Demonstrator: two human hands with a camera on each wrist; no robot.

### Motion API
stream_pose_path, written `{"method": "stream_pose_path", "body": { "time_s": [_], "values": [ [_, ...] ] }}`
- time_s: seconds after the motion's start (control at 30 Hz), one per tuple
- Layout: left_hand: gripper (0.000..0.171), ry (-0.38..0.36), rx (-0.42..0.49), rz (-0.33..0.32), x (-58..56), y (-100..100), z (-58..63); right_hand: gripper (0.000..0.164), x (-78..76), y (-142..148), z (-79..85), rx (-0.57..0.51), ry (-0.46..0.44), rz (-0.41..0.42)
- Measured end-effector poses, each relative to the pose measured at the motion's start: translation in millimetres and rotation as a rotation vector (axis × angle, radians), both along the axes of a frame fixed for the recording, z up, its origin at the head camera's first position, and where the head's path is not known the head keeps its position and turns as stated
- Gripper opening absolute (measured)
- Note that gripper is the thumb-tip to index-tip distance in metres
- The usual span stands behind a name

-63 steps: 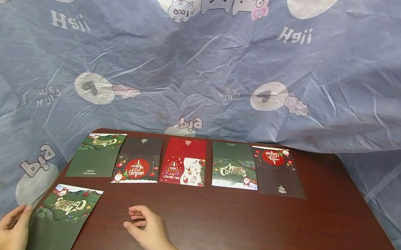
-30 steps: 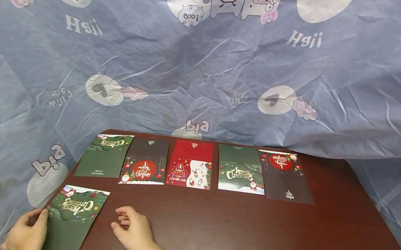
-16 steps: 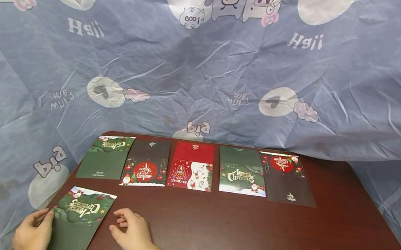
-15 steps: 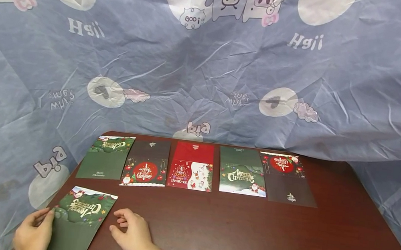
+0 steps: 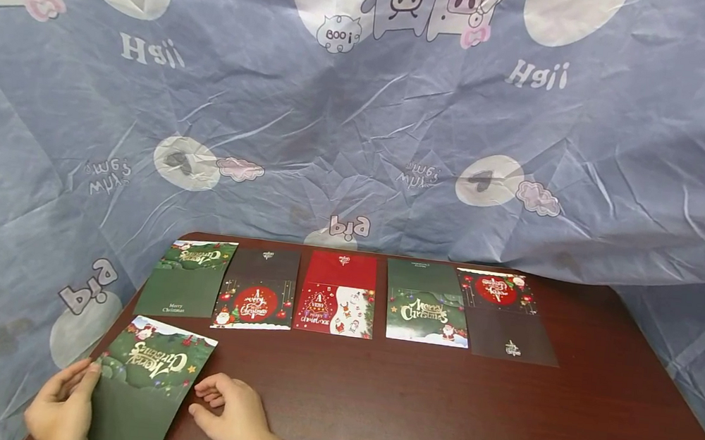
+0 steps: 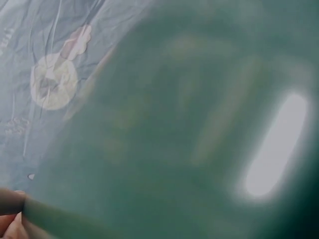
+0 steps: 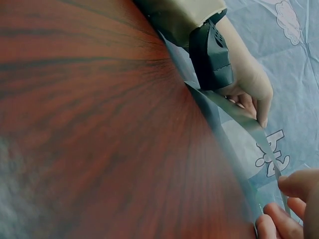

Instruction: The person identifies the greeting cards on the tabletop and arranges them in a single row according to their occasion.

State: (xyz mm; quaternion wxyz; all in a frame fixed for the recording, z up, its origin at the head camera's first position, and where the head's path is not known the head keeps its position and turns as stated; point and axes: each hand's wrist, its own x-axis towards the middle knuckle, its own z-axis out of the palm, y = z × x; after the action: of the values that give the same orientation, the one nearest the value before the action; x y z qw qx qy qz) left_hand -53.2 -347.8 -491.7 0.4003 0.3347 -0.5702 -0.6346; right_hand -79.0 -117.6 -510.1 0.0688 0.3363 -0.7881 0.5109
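Note:
A green "Merry Christmas" card (image 5: 149, 377), unfolded, is raised above the table's near left part, its printed half away from me. My left hand (image 5: 63, 401) pinches its left edge between thumb and fingers. In the left wrist view the card (image 6: 149, 129) fills most of the picture, blurred and glossy. My right hand (image 5: 234, 414) is at the card's right edge with loosely bent fingers and a gap between thumb and index. The right wrist view shows the card (image 7: 239, 115) nearly edge-on, running from my left hand (image 7: 251, 84) towards my right hand (image 7: 294, 204).
Along the table's far edge lie several unfolded cards in a row: a green card (image 5: 187, 285), a black card (image 5: 255, 303), a red card (image 5: 340, 272), another green card (image 5: 426, 316) and another black card (image 5: 510, 331). A patterned blue cloth (image 5: 361, 129) hangs behind the brown table (image 5: 436, 412).
The held card has risen and shifted right, towards my right hand, with my left hand keeping its grip. My right hand has moved slightly left. The head view has shifted a little.

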Motion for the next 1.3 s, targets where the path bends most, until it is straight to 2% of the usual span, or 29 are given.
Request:
{"method": "stream_pose_path", "body": {
  "time_s": [0.17, 0.57, 0.8, 1.03, 1.2, 1.3],
  "values": [
    [0.015, 0.046, 0.01, -0.003, -0.1, 6, 1.4, 0.015, 1.0, 0, 0.7, -0.024, -0.032, 0.015],
    [0.015, 0.081, 0.025, -0.041, -0.4, 9, -1.0, 0.017, 2.0, -3, -0.4, -0.195, -0.223, 0.043],
    [0.019, 0.023, 0.026, -0.058, 0.4, 11, -2.8, 0.015, 1.9, -5, -2.0, -0.288, -0.292, 0.002],
    [0.021, 0.023, 0.007, -0.113, -2.8, 17, -4.7, 0.019, 0.3, 0, -0.8, -0.393, -0.277, -0.034],
    [0.022, 0.002, -0.034, -0.149, -6.2, 22, -6.0, 0.022, -2.7, 5, -0.9, -0.48, -0.36, -0.059],
    [0.023, 0.017, -0.045, -0.163, -7.4, 24, -7.2, 0.023, -4.4, 9, -1.1, -0.51, -0.391, -0.05]
  ]
}}
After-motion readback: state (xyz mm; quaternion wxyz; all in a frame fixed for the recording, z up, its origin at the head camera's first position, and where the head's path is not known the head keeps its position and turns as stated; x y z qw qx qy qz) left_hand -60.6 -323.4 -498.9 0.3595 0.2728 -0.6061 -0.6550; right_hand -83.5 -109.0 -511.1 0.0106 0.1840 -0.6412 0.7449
